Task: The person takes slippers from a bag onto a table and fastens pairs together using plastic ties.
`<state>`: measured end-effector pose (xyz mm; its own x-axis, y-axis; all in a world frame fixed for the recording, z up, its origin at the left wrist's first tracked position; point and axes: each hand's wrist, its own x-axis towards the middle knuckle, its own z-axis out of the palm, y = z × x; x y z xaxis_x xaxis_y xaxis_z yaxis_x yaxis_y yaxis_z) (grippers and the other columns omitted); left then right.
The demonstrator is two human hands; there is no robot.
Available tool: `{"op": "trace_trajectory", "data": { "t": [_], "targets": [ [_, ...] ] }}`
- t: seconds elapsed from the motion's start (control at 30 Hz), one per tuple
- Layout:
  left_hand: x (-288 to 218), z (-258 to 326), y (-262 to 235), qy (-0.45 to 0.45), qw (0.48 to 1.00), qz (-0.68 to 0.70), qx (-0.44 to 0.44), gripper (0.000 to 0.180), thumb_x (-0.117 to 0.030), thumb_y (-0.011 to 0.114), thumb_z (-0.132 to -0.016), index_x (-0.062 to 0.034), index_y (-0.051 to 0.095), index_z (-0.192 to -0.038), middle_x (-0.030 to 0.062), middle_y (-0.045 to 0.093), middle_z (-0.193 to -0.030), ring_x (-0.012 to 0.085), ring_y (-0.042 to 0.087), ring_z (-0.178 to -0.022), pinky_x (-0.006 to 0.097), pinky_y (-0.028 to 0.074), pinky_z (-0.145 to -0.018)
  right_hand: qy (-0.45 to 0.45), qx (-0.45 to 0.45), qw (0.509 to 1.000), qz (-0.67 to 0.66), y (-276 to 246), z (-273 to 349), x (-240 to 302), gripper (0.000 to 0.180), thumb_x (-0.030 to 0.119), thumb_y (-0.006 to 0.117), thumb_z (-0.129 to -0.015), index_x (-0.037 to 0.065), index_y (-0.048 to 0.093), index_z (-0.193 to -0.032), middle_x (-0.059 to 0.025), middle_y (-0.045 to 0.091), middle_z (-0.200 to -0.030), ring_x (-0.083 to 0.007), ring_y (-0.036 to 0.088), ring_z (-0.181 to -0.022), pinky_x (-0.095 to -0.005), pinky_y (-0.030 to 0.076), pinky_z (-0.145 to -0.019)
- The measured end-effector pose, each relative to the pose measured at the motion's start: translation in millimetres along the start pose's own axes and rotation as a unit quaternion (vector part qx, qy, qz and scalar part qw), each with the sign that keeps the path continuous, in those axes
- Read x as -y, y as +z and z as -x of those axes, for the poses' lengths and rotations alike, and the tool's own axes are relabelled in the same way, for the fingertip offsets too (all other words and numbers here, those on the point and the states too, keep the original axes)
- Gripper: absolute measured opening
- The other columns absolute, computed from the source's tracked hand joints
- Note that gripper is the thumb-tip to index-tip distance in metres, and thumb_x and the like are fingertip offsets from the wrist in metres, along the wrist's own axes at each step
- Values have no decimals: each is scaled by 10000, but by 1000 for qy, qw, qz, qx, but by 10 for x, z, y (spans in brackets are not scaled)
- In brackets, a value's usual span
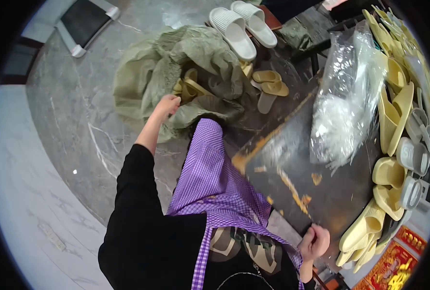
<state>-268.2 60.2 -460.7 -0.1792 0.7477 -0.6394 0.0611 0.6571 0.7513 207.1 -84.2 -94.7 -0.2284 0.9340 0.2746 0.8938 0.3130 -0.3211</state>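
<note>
My left hand point(168, 106) reaches out to a large green woven sack point(152, 63) on the floor. Its fingers are closed at the sack's mouth and seem to pinch the rim. Inside the opening lie yellow slippers point(195, 87), with some grey ones partly hidden in the folds. By the near edge of a dark, worn table point(331, 193), my right hand point(315, 241) is curled shut, with nothing visible in it. On that table rests a clear plastic bag point(343, 96) with whitish contents, along with rows of yellow slippers point(396, 116) at its right side.
A pair of white slippers point(234, 34) stands beyond the sack. Loose yellow and brown slippers point(270, 84) lie on the floor between sack and table. A black-topped grey frame point(87, 21) sits at the far left. Red printed packaging point(391, 266) is at the lower right.
</note>
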Motion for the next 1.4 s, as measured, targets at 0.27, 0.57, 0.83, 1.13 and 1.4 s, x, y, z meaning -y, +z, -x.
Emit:
{"op": "trace_trajectory", "data": {
  "t": [0.27, 0.57, 0.83, 1.13, 1.4],
  "targets": [
    [52, -1766, 471, 63, 807, -570, -140, 605, -241, 644, -734, -90, 407, -1270, 222, 524, -1152, 339, 496, -1085, 387, 420, -895, 91, -53, 993, 60, 89, 171, -58, 68, 11, 522, -770, 5, 503, -835, -111, 505, -671, -225, 459, -593, -327, 374, -574],
    [62, -2399, 292, 7, 826, -555, 96, 471, -217, 696, -664, -78, 574, -1097, 150, 538, -1173, 296, 485, -1118, 389, 408, -923, 155, -37, 985, 68, 20, 121, -47, 100, 22, 389, -869, -22, 455, -929, -94, 481, -883, -174, 453, -813, -299, 386, -797],
    [-14, -2156, 575, 146, 824, -541, 83, 346, -200, 687, -668, -70, 633, -984, 167, 589, -1063, 314, 534, -1038, 396, 434, -877, 174, -42, 980, 92, 20, 72, 58, 107, 35, 386, -875, -16, 452, -941, -92, 482, -907, -176, 454, -846, -300, 375, -821],
    [190, -2106, 76, 207, 859, -465, 60, 277, -212, 663, -703, -69, 655, -940, 153, 638, -943, 321, 598, -900, 392, 458, -768, 146, -21, 989, 18, -25, 80, -32, 120, 18, 406, -874, -21, 459, -974, -85, 486, -921, -164, 455, -845, -284, 376, -810],
    [631, -1852, -657, 20, 995, -43, -83, 342, -211, 663, -698, -45, 632, -995, 155, 648, -919, 271, 627, -814, 353, 464, -744, 140, -74, 987, 32, 77, -5, -59, 107, -49, 417, -801, -19, 464, -893, -69, 434, -690, -159, 396, -626, -283, 332, -582]
  ]
}}
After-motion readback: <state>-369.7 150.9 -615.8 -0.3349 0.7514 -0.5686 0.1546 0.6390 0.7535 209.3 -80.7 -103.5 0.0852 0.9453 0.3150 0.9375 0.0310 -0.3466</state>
